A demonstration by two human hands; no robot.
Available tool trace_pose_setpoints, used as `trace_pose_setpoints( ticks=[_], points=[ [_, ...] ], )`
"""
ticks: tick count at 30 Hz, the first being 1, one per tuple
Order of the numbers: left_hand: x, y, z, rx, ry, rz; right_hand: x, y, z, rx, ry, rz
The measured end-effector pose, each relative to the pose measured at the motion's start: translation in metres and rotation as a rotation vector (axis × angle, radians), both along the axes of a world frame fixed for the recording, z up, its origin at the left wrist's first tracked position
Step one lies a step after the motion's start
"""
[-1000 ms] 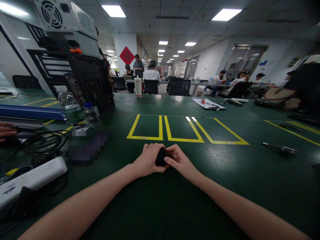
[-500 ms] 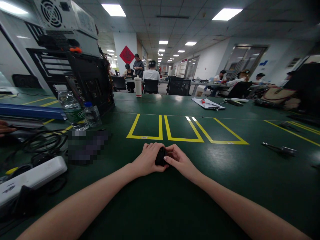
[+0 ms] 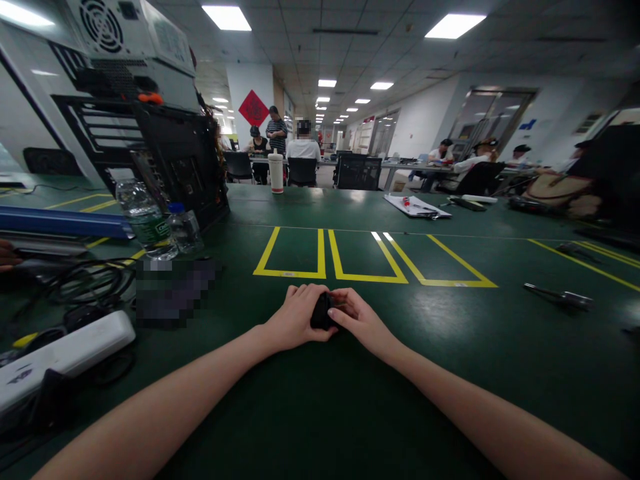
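Note:
A small black rounded object (image 3: pixel 321 312) is held between my two hands, low over the green table (image 3: pixel 320 407). My left hand (image 3: pixel 296 316) wraps it from the left, fingers over the far side and thumb along the near side. From the right, my right hand (image 3: pixel 361 319) presses its thumb and bent fingers to the object's edge. The fingers hide much of it, so I cannot make out its exact kind. Just beyond my hands lie the yellow tape outlines (image 3: pixel 369 279) on the tabletop.
To the left are a white power strip (image 3: pixel 70 357), coiled black cables (image 3: pixel 90 283), a water bottle (image 3: pixel 145 217), a smaller blue-capped bottle (image 3: pixel 184 230) and an open computer case (image 3: pixel 175 160). A co-worker's hand (image 3: pixel 7 257) shows at the left edge. Tools (image 3: pixel 560 297) lie right; a clipboard (image 3: pixel 415 207) lies farther back.
My right thumb has shifted slightly upward along the black object's edge. My left hand keeps its grip. At the left edge, the co-worker's hand has drawn back a little to the left.

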State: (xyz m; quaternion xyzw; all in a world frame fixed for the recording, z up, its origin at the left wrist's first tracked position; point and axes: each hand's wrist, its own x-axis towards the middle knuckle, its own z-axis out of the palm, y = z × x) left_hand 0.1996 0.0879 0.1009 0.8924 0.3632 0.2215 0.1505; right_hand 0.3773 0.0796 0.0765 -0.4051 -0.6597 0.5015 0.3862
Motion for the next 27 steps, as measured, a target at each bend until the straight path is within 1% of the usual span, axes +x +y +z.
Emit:
trace_pose_setpoints(
  ticks=[2, 6, 15, 17, 21, 24, 27],
  points=[
    [-0.0001, 0.0002, -0.0008, 0.005, 0.004, 0.000, 0.0001, -0.0004, -0.0001, -0.006, 0.008, 0.024],
    [-0.0004, 0.0003, -0.0015, 0.000, 0.014, 0.002, -0.0001, -0.0022, -0.0005, 0.039, 0.073, 0.066],
    [-0.0006, 0.0006, -0.0008, 0.004, 0.006, -0.004, -0.0006, 0.0013, -0.0028, 0.021, 0.042, 0.005],
    [-0.0001, 0.0010, -0.0014, 0.014, 0.009, -0.003, -0.0007, 0.0020, -0.0036, 0.015, 0.036, 0.010],
    [0.0009, 0.0016, -0.0030, 0.018, 0.020, 0.009, -0.0007, 0.0016, -0.0057, 0.022, 0.099, 0.066],
    [0.0010, 0.0015, -0.0032, 0.009, 0.021, 0.012, -0.0003, 0.0009, -0.0065, 0.037, 0.114, 0.049],
    [0.0005, 0.0011, -0.0023, 0.009, 0.007, 0.000, 0.0002, 0.0008, -0.0050, 0.019, 0.108, 0.032]
  ],
)
